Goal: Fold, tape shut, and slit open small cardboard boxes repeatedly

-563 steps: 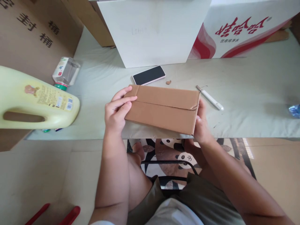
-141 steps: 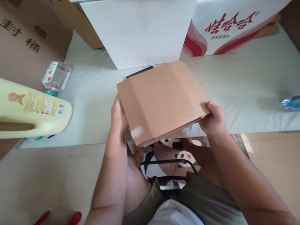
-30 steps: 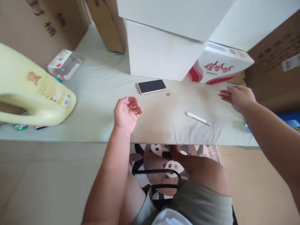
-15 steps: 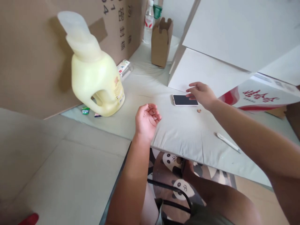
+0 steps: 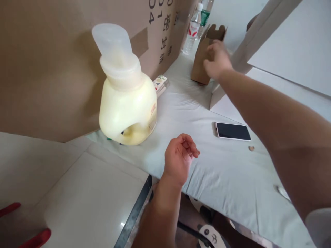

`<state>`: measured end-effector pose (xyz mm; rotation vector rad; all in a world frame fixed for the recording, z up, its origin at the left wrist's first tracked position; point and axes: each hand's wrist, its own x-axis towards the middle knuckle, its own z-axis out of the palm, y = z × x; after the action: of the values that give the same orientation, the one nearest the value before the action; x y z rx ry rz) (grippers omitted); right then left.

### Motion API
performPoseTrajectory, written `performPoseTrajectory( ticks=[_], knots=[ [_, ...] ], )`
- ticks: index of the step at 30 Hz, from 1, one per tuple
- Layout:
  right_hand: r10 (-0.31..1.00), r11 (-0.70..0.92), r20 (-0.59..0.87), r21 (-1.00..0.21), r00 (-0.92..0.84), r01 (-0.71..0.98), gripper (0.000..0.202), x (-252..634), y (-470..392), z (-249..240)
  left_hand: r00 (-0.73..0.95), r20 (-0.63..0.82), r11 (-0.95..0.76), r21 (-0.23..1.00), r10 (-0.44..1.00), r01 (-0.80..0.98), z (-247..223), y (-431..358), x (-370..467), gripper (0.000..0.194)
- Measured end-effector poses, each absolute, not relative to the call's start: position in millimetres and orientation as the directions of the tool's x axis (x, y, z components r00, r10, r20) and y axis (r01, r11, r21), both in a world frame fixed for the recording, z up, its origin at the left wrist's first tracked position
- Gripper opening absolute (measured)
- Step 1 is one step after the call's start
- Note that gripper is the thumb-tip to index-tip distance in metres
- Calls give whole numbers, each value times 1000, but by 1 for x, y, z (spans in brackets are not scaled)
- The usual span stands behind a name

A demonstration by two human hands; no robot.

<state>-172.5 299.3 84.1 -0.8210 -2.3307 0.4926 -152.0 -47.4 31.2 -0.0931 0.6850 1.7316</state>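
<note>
My right hand (image 5: pixel 217 60) reaches out in front of a small brown cardboard box (image 5: pixel 200 65) with a notched top. Thumb and fingers are apart and slightly blurred; whether they touch the box I cannot tell. My left hand (image 5: pixel 179 156) hovers by the front edge of the cloth-covered surface (image 5: pixel 178 113), palm turned inward, fingers loosely curled around nothing. Left of it stands a large pale-yellow jug (image 5: pixel 126 103) with a translucent cap. A phone with a dark screen (image 5: pixel 233 131) lies face up below my right forearm.
Behind the cardboard box are a clear plastic bottle (image 5: pixel 193 29) and a green-labelled bottle (image 5: pixel 204 17). A big carton (image 5: pixel 51 69) walls off the left, white boxes (image 5: pixel 292 44) the right. A small printed packet (image 5: pixel 160 84) lies behind the jug.
My right hand has moved from above the phone to the small cardboard box farther back. The camera view has shifted, and my left hand keeps its loosely curled pose.
</note>
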Motion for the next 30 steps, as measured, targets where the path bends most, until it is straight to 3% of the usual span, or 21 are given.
performPoseTrajectory(
  ticks=[3,7,12,16,21,27,30],
  knots=[
    [777,630,412,-512,-476,584,21,-191,338,91,-303,-413,-120,414,859,-903,26,-44,-156,23],
    [802,597,327,-461,-499,657,28,-189,362,86,-302,-429,-102,429,851,-897,20,-40,-158,20],
    [793,608,250,-394,-556,690,30,-168,330,86,-296,-443,-92,426,846,-900,21,-39,-151,19],
    [673,739,374,-296,-638,606,22,-146,269,96,-345,-427,-129,458,836,-879,26,-43,-145,18],
    [522,852,448,-233,-726,469,34,-83,181,104,-503,-433,-241,529,748,-814,29,-45,-143,13],
    [372,927,668,-230,-645,296,36,58,74,115,-825,-298,-394,767,480,-506,25,-38,-146,10],
    [358,932,717,-240,-598,271,31,126,32,109,-866,-146,-432,819,478,-377,24,-34,-139,7]
  ],
)
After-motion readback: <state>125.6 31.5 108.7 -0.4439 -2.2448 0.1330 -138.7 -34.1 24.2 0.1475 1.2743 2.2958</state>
